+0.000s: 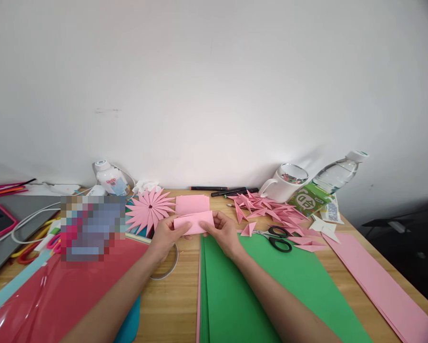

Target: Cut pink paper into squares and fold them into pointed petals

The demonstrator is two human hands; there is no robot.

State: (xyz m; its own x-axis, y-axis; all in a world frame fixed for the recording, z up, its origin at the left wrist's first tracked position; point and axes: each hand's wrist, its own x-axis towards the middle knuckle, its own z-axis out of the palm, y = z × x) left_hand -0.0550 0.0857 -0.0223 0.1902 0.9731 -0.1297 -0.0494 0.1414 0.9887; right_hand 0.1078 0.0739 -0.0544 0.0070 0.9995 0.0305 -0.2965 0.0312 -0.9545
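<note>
A folded piece of pink paper (194, 222) is held up between both hands, lengthwise from side to side. My left hand (167, 236) pinches its left end with the thumb on the near face. At the right end, my right hand (224, 232) grips it the same way. Just behind the held piece lies a stack of pink paper rectangles (192, 204). To the left sits a pink pointed paper star wheel (150, 206). Several folded pink paper points (267, 209) are heaped to the right, with one single folded piece (248, 229) nearer my right hand.
Black-handled scissors (280, 244) rest on green paper sheets (271, 286). A white mug (285, 183) and a tilted water bottle (337, 174) stand at the back right. Pink strips (382, 283) lie far right. A tape roll (171, 269) and red sheet (85, 290) are at left.
</note>
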